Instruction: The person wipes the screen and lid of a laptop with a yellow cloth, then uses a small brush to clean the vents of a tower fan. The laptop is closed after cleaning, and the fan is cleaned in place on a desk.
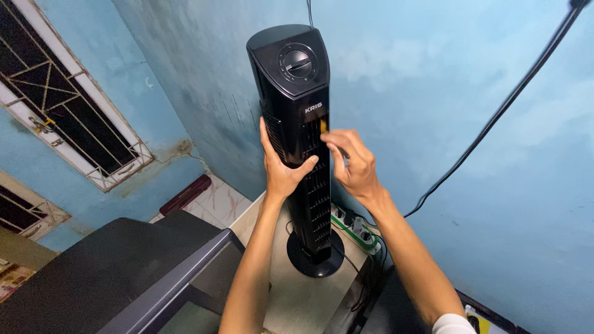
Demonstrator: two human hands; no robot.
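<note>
Upright on a pale surface (291,297) against the blue wall (433,74) stands a black tower fan (297,124), its round base (315,260) well below the hands and its long axis running straight up from base to top. On its slanted top face sits a round control dial (299,64), and the slatted grille (315,185) faces the near side, towards the camera.

No open container shows — only a white power strip (356,230) with plugs in its sockets, lying just right of the fan's base.

Reaching up from the near edge, the left hand (281,168) is clamped on the fan's left flank, fingers wrapped round the side and thumb pressed across the grille. On the right, the right hand (351,162) is pinched shut on a thin tool with a yellowish tip (323,126) — its point rests on the grille at mid-height. Both forearms rise steeply, the two hands close together but not touching.

A black cable (495,117) hangs across the wall at right, and a barred window (68,99) sits far left.
</note>
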